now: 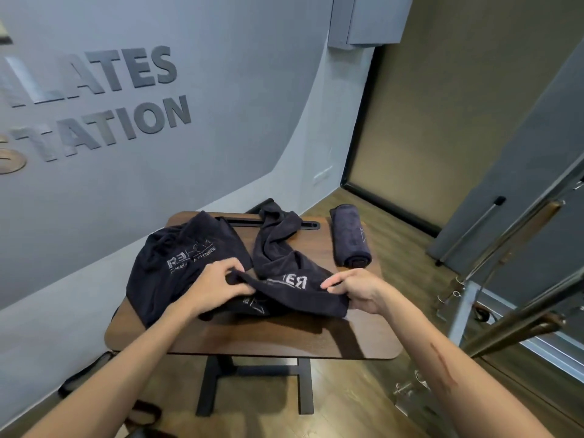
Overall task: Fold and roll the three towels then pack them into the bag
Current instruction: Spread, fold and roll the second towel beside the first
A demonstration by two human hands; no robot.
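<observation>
Item: small dark-brown wood-grain folding table (252, 339) on a black metal stand, bearing the towel stock. Left portion: a dark navy fabric piece printed with pale lettering (177, 263), lying rumpled; whether it is the bag or a third towel cannot be told from this view. Centre: a crumpled dark navy terry towel (278, 248), trailing from the black slot at the table's far edge down to the near middle, where both hands have it. Right edge: a rolled dark navy towel (350, 238), finished, lying apart from the loose cloth and touched by neither hand. Left hand (218, 286): fingers curled, pinching the near-left edge of the crumpled towel. Right hand (357, 290): fingers curled, gripping the near-right corner of the same towel. Step in hand, as judged: one roll done, the second towel being taken by two corners for spreading before the fold. Next move would call for lifting and pulling the corners apart to shake the twist out of the far end, then laying the cloth flat on the bare near part of the table; the rumpled piece on the left crowds that space and may need shifting. Writing: the left piece reads "RE", further unclear letters, then a lower line ending "FITNESS"; the held towel shows mirrored letters resembling "RE"; grey raised wall lettering (94, 102) reads "…LATES" above "STATION", its left part cut off.
</observation>
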